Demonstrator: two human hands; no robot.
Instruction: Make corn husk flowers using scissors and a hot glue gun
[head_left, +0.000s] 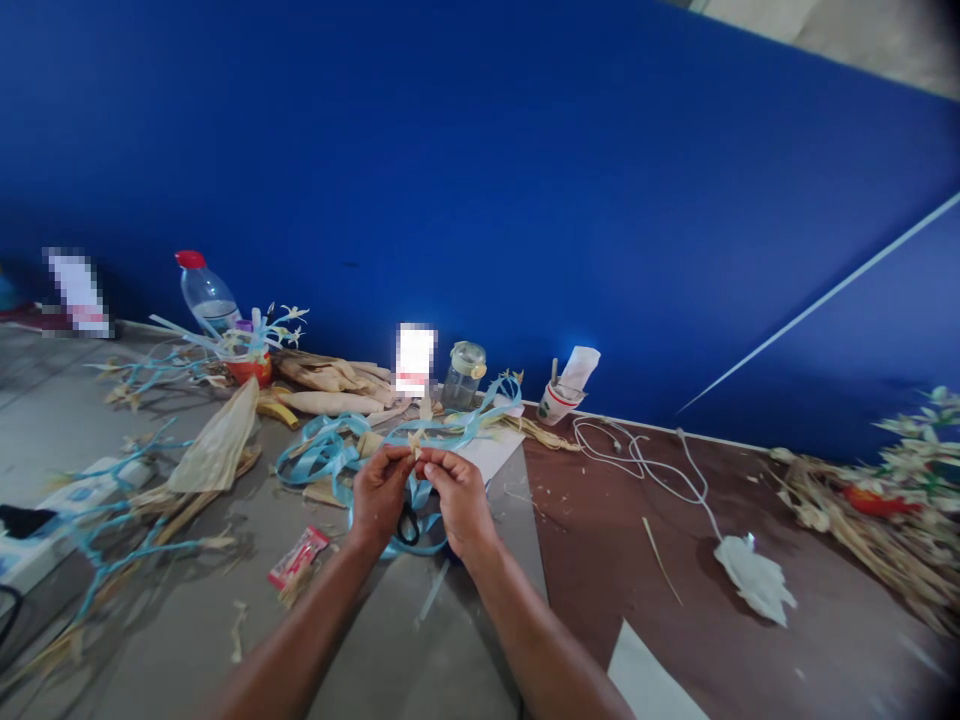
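My left hand [381,492] and my right hand [459,490] meet above the table, thumbs and fingers pinched together. Between the fingertips is a small pale husk flower [416,441], its petals pointing up; the lower part is hidden by the fingers. Light-blue ribbon [319,450] lies in loops behind and beneath both hands. A black loop [407,524] shows below, between the wrists. Left of my left forearm lies a red-and-white packet [299,557].
Dried corn husks [330,375], a glass jar [465,375] and a paper cup [559,400] stand along the blue partition [480,180]. Blue-wrapped stems [105,545] and a power strip [67,525] are left. White cable [637,460], crumpled tissue [752,577] and husk flowers [930,470] lie right.
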